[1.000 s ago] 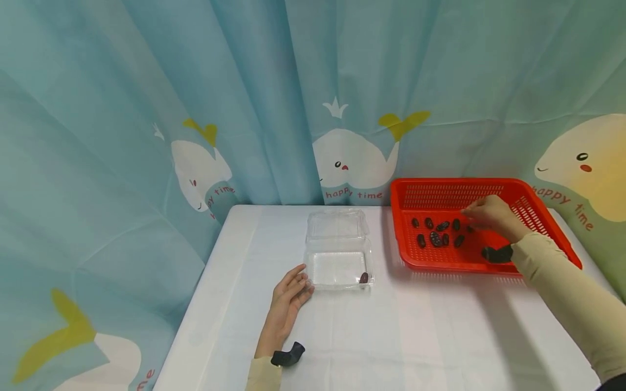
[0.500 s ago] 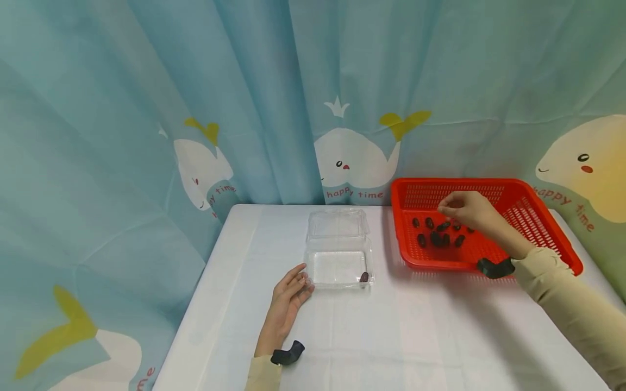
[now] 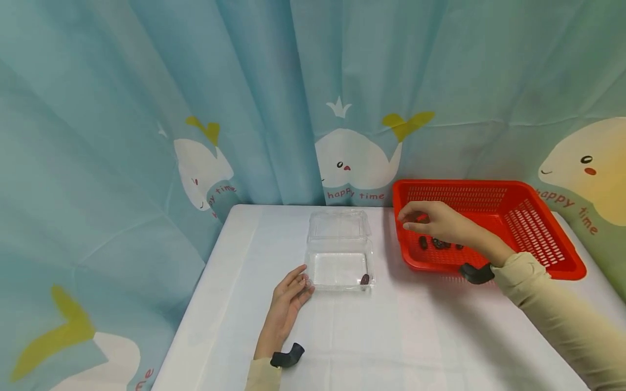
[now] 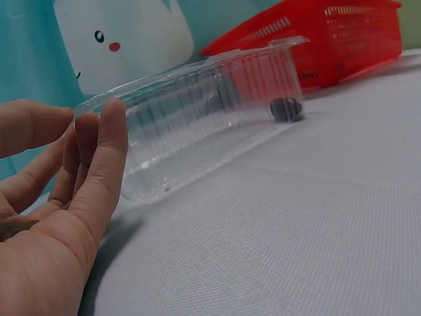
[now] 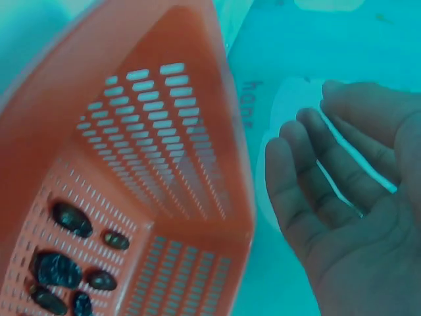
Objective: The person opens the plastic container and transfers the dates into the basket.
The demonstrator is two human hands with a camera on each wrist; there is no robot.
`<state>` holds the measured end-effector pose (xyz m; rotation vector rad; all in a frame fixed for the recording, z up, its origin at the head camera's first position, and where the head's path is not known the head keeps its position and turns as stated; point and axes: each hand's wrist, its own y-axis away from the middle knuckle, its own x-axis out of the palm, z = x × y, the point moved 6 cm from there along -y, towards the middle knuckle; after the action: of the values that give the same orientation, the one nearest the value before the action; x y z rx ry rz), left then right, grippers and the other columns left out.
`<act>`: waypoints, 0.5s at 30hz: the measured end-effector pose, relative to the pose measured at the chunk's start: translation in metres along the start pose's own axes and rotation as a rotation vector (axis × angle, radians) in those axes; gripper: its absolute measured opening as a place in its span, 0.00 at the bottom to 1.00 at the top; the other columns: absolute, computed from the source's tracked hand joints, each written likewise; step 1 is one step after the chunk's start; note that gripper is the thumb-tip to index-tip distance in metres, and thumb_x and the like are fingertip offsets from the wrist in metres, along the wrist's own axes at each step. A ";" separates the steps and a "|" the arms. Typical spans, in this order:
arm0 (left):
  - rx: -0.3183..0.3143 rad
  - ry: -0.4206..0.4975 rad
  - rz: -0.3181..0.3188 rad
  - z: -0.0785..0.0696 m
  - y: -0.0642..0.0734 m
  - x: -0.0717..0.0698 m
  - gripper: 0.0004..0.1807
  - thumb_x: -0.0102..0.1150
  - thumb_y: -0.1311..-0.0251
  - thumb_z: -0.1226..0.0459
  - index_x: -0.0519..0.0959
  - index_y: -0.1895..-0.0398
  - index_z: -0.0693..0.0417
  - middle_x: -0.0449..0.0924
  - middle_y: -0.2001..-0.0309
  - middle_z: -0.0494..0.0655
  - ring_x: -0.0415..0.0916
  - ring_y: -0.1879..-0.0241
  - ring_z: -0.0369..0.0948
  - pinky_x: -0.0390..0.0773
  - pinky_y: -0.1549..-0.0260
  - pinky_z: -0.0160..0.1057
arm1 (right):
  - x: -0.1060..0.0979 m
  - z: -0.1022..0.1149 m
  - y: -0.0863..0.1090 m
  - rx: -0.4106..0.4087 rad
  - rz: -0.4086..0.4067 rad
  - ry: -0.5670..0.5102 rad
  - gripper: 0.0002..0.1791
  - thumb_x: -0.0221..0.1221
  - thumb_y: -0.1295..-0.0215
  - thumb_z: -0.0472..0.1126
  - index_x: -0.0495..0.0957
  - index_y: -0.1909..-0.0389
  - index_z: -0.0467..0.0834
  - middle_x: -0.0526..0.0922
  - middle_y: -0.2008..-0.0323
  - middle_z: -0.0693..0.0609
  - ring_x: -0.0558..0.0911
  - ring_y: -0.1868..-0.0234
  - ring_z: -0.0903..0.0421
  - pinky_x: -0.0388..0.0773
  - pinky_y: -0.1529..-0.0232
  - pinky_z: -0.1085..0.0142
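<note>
My left hand rests at the near left corner of a clear plastic clamshell box, its fingers and thumb fairly straight against the corner. The box lies with its lid folded back. Inside, at the near right corner, sits one dark brown date. My right hand hovers over the left side of a red basket, fingers bent and thumb close to the fingertips; I cannot tell whether a date is between them. Several dates lie on the basket floor, some hidden by the hand in the head view.
The white-covered table has its left edge in sight. A light blue curtain with whale prints hangs right behind the box and basket. The basket's raised walls stand to the right of the box.
My right hand has moved left across the basket, from near its middle to over its left side. My left hand, the box and the date in it have stayed in place.
</note>
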<state>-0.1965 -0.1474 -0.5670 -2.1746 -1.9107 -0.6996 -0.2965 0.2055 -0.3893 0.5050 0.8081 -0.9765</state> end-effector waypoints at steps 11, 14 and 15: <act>0.008 0.016 0.012 -0.001 0.001 0.002 0.29 0.51 0.23 0.69 0.60 0.22 0.64 0.73 0.50 0.43 0.76 0.51 0.36 0.83 0.42 0.33 | 0.043 0.038 -0.012 -0.199 0.171 0.008 0.13 0.66 0.31 0.34 0.83 0.49 0.50 0.86 0.53 0.57 0.84 0.53 0.58 0.87 0.47 0.58; 0.010 0.013 0.018 -0.001 0.001 0.002 0.29 0.51 0.23 0.69 0.60 0.22 0.64 0.73 0.50 0.43 0.76 0.51 0.35 0.83 0.42 0.32 | 0.059 0.047 -0.017 -0.241 0.235 0.010 0.12 0.66 0.31 0.35 0.83 0.50 0.50 0.85 0.54 0.58 0.84 0.54 0.59 0.87 0.47 0.58; 0.011 0.013 0.019 -0.001 0.001 0.002 0.29 0.51 0.23 0.69 0.60 0.22 0.64 0.73 0.50 0.43 0.76 0.51 0.35 0.83 0.42 0.32 | 0.065 0.049 -0.019 -0.257 0.254 0.015 0.11 0.66 0.30 0.36 0.83 0.50 0.50 0.85 0.54 0.58 0.83 0.54 0.60 0.87 0.47 0.57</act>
<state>-0.1957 -0.1464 -0.5650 -2.1737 -1.8808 -0.6964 -0.2748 0.1284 -0.4112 0.3810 0.8463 -0.6247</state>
